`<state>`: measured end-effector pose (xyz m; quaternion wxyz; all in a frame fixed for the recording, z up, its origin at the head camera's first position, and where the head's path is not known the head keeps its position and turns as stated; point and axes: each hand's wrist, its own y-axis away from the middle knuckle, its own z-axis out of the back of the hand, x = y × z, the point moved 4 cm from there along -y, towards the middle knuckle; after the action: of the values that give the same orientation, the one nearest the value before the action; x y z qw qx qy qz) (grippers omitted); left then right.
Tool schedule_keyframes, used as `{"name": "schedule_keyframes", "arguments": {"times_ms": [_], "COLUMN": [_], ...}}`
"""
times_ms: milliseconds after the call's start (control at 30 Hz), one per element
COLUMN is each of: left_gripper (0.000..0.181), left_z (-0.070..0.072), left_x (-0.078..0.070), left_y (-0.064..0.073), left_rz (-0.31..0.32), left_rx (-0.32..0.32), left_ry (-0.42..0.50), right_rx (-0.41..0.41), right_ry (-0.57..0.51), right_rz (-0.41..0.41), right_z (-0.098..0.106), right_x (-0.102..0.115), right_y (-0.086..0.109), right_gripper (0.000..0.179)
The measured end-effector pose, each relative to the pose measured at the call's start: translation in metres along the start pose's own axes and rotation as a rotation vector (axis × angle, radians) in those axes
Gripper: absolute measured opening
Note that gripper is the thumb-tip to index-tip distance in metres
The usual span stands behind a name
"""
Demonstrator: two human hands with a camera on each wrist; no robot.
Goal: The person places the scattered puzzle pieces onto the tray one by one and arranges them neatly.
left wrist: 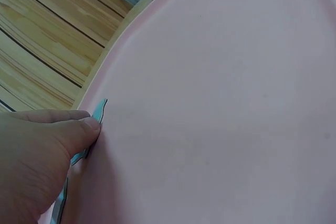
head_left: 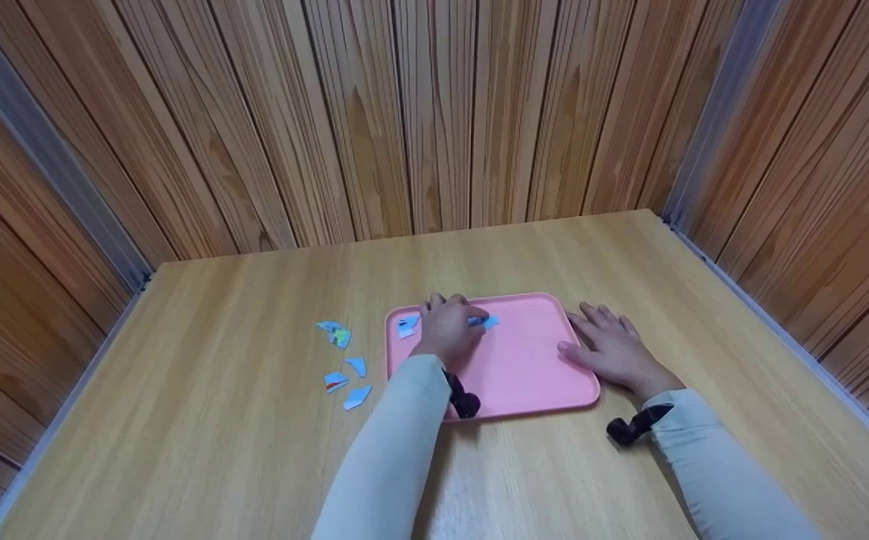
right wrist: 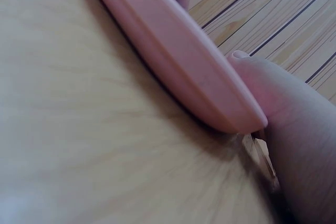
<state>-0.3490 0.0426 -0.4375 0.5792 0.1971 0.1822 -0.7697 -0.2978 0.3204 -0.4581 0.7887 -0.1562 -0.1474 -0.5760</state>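
A pink tray (head_left: 524, 360) lies on the table. Over its far left part, my left hand (head_left: 449, 328) pinches a flat blue puzzle piece (head_left: 489, 322) between thumb and fingers. The left wrist view shows this piece (left wrist: 98, 109) close to the tray's wall. Another blue and white piece (head_left: 407, 325) is in the tray's far left corner, partly behind the hand. At the tray's right side, my right hand (head_left: 614, 352) has its fingers spread, with its thumb over the rim. In the right wrist view, the thumb (right wrist: 257, 72) shows beyond the tray's wall (right wrist: 184, 61).
Several loose pieces lie left of the tray: one blue, green and yellow (head_left: 337, 334), one with a red stripe (head_left: 335, 381), and plain blue ones (head_left: 357, 397). Wood-panelled walls (head_left: 434, 112) enclose the back and sides of the wooden table (head_left: 202, 420).
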Motion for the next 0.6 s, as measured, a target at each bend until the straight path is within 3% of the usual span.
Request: {"name": "schedule_keyframes", "arguments": {"times_ms": [267, 433, 600], "left_gripper": [0.033, 0.039, 0.037], "left_z": [0.005, 0.026, 0.052], "left_x": [0.008, 0.018, 0.034], "left_y": [0.008, 0.02, 0.04], "left_rz": [-0.009, -0.095, -0.066], "left_rx": [-0.021, -0.061, -0.106], "left_ry": [0.071, 0.014, 0.042], "right_rx": [0.003, 0.01, 0.006], "right_ry": [-0.001, -0.008, -0.002], "right_rz": [0.012, 0.015, 0.009], "right_z": [-0.002, -0.001, 0.001], "right_x": [0.002, 0.003, 0.002], "right_y": [0.0, 0.001, 0.0], "right_gripper": [0.082, 0.082, 0.082]}}
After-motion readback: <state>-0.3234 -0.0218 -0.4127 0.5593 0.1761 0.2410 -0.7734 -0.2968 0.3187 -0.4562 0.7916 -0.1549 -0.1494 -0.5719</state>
